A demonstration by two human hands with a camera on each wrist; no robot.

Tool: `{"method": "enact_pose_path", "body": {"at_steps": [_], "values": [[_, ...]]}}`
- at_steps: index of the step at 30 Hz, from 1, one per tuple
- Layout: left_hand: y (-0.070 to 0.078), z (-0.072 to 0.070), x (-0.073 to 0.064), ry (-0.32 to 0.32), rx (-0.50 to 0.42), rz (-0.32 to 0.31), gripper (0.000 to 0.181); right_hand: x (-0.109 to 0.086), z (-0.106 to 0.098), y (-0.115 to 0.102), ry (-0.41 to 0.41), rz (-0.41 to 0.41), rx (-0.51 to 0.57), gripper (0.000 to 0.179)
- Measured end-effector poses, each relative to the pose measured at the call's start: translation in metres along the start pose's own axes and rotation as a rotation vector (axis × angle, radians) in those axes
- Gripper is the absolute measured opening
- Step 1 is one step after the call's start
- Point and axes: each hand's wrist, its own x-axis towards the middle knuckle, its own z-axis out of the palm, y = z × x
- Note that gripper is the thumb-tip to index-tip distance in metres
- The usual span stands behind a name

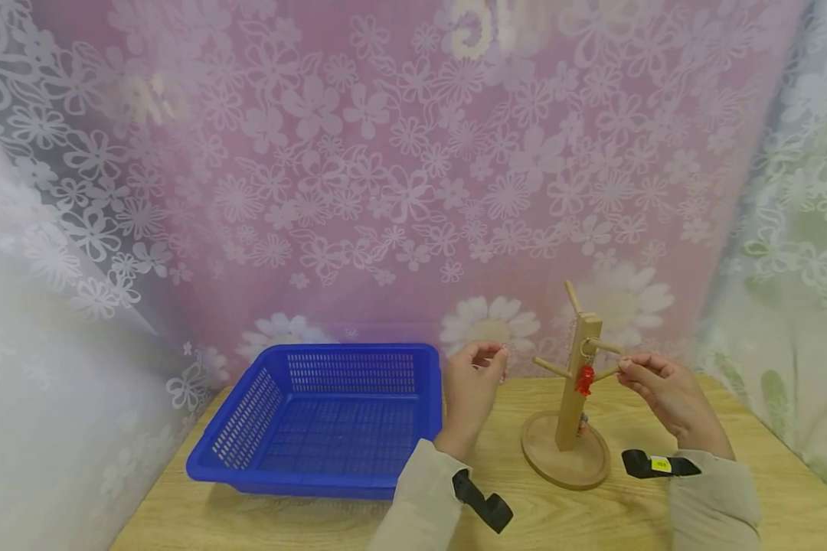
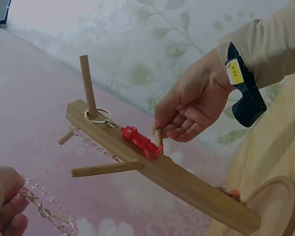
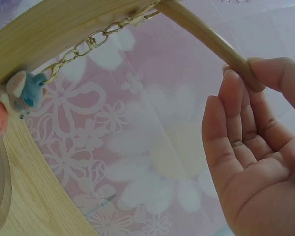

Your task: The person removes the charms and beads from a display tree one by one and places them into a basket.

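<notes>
My left hand (image 1: 474, 390) pinches a clear beaded bracelet (image 2: 45, 211), which dangles from the fingertips left of the wooden peg stand (image 1: 567, 421). On the right, my right hand (image 1: 671, 394) pinches the tip of one wooden peg (image 3: 211, 42) between thumb and fingers. A red figure keychain (image 2: 139, 141) hangs by its ring from an upper front peg. Lower down, a small blue and pink figure charm (image 3: 28, 93) hangs on a gold chain. Behind the post, another clear bead strand (image 2: 92, 145) shows in the left wrist view.
A blue plastic basket (image 1: 344, 490) stands on the wooden table (image 1: 510, 528) to the left. The stand's round base (image 1: 572, 476) rests on the table at the right. A flowered pink curtain (image 1: 386, 191) hangs behind the table.
</notes>
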Motion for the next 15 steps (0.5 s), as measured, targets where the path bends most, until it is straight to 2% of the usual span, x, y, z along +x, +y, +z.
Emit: {"method": "enact_pose_path", "body": {"at_steps": [8, 15], "values": [[0.000, -0.011, 0.004, 0.029, 0.026, 0.048, 0.009, -0.001, 0.002, 0.000, 0.005, 0.013, 0.003, 0.015], [-0.001, -0.020, 0.008, 0.033, 0.029, 0.013, 0.007, 0.000, 0.001, 0.001, -0.003, -0.012, 0.018, 0.016]]}}
